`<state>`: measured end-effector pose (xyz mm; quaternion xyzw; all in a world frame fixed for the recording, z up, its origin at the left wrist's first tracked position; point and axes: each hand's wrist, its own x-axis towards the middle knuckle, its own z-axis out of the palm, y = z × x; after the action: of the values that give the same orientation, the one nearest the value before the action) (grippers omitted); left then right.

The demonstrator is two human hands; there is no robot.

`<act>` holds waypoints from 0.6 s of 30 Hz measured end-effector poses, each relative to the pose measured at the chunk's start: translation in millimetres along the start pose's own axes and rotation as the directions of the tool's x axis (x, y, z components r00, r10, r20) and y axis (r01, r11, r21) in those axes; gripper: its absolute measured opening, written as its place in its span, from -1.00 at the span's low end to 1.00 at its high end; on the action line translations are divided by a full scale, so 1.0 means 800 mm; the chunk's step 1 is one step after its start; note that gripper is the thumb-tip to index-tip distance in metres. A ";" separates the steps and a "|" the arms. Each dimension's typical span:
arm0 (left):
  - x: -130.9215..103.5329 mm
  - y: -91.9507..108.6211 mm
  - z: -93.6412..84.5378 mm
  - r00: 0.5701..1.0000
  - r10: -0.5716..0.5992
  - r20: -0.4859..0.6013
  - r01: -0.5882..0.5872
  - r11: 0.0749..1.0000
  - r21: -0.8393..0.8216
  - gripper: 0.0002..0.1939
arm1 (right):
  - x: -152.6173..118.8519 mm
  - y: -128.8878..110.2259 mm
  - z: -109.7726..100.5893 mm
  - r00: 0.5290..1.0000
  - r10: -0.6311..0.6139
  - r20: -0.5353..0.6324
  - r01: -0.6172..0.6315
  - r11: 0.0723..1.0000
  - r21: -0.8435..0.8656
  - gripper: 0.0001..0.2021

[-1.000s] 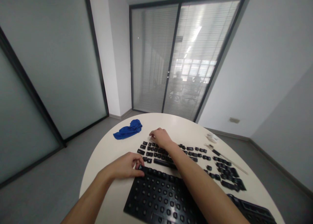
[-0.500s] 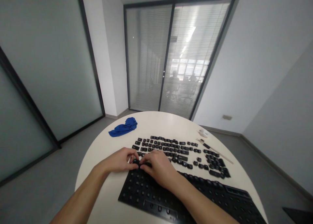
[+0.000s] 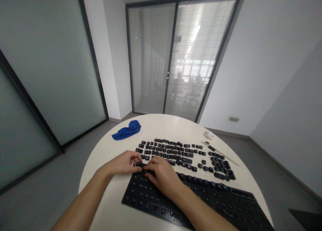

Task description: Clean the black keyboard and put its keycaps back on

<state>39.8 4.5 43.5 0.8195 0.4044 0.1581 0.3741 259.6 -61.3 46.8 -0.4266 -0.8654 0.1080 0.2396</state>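
A black keyboard base [image 3: 143, 194] lies near the table's front edge, with most of its key positions bare and a row of keys along its far edge. At its far left corner, my left hand [image 3: 127, 163] has thumb and fingers bent around a black key [image 3: 139, 164]. My right hand [image 3: 162, 174] rests over the base just to the right, its fingertips pressed together close to that key; what lies under them is hidden. Beyond both hands, loose black keycaps [image 3: 169, 151] are laid out in rows.
A blue cloth [image 3: 127, 130] lies at the table's far left. At the right are a thin brush [image 3: 221, 152], a small whitish item [image 3: 208, 135] and a cluster of keycaps [image 3: 220, 165]. The round white table [image 3: 100, 157] has a curved edge.
The view has shifted slightly. My right hand's fingers have moved a little on the key row, while my left hand stays at the corner.
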 end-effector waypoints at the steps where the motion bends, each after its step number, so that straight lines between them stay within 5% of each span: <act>1: 0.000 0.001 0.000 1.000 -0.002 -0.001 0.002 1.000 0.003 -0.74 | -0.001 0.000 0.001 1.000 -0.001 0.001 0.001 1.000 -0.002 -0.77; 18: 0.001 -0.002 0.001 1.000 -0.008 -0.021 0.009 0.999 0.034 -0.70 | -0.003 -0.004 -0.002 1.000 0.013 0.017 -0.014 0.999 0.033 -0.89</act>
<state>40.1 5.1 41.7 0.8222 0.4145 0.1582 0.3566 259.6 -65.2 48.7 -0.4274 -0.8626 0.1275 0.2387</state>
